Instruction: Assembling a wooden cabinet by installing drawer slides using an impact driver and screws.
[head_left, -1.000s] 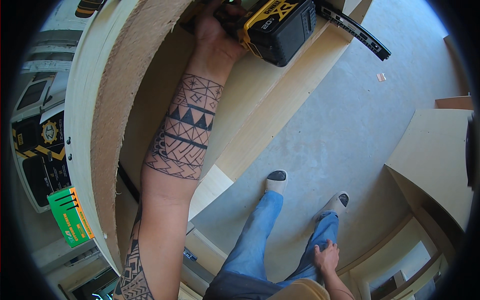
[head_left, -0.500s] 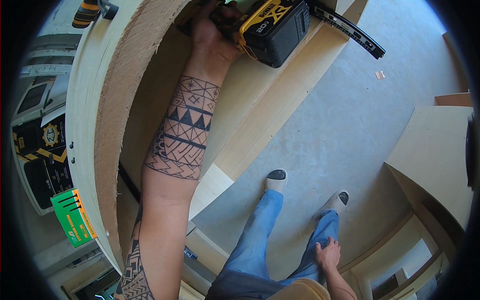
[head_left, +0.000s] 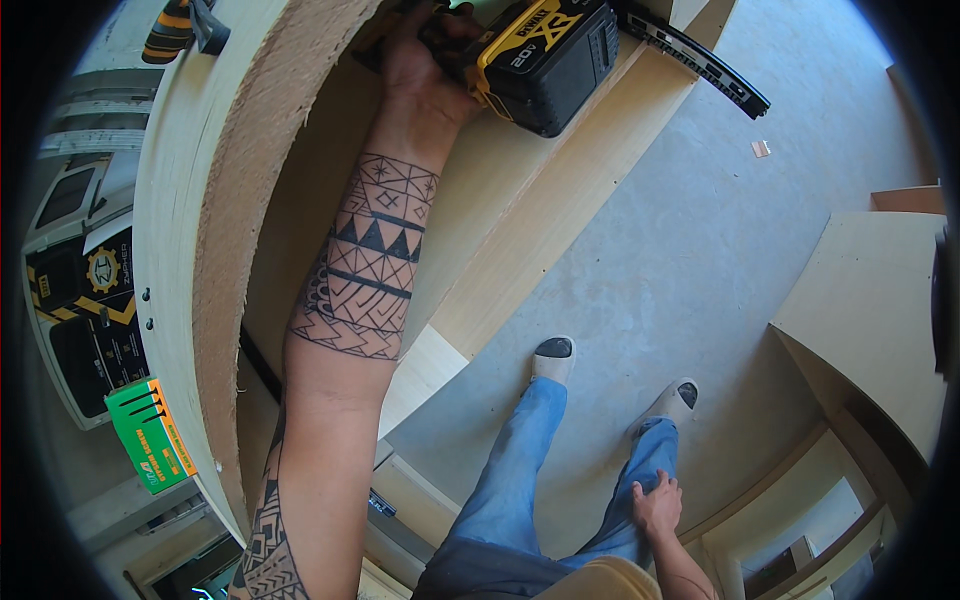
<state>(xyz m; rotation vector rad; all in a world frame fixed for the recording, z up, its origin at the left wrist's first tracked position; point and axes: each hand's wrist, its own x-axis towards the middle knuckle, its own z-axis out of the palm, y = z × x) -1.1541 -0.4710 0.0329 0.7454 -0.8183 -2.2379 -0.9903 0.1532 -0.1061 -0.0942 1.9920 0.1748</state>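
Observation:
My left arm reaches up inside a wooden cabinet. At its end my left hand (head_left: 425, 70) is wrapped round the grip of a yellow and black cordless drill (head_left: 545, 65), whose battery faces me. The drill's front end is out of sight beyond the top edge. Beside the battery, a black metal drawer slide (head_left: 700, 65) sticks out past the cabinet's side panel (head_left: 560, 225). My right hand (head_left: 658, 505) lies on my right leg, on the blue jeans, with fingers spread and nothing in them.
The cabinet's rough-edged top panel (head_left: 225, 210) runs close along my left arm. On it lie a green box of screws (head_left: 150, 435), two dark screws and a tool with an orange and black handle (head_left: 168, 32). Another wooden cabinet (head_left: 870, 300) stands at right. A small scrap (head_left: 761, 149) lies on the concrete floor.

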